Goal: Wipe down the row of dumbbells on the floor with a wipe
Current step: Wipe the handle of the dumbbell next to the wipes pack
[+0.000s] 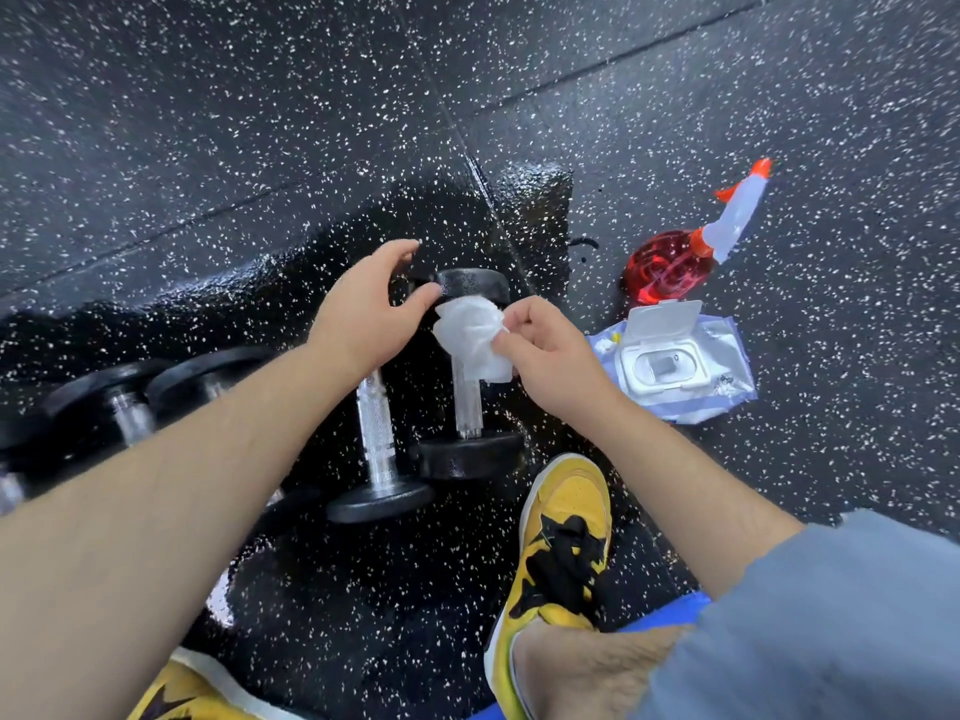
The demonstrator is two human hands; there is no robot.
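Note:
A row of black dumbbells with chrome handles lies on the speckled floor. The rightmost dumbbell [470, 407] lies in the middle of the view. A second dumbbell [376, 433] lies just left of it, and two more [130, 402] sit further left, partly behind my left forearm. My right hand [545, 350] pinches a crumpled white wipe [470, 335] over the far end of the rightmost dumbbell's handle. My left hand [371, 304] hovers with curved fingers beside that dumbbell's far head, its thumb tip by the wipe; contact is unclear.
An open pack of wipes [675, 361] lies right of the dumbbells, and a red spray bottle [691, 252] lies behind it. The floor around the dumbbells is wet and glossy. My yellow and black shoes [563, 537] stand close to the near ends of the dumbbells.

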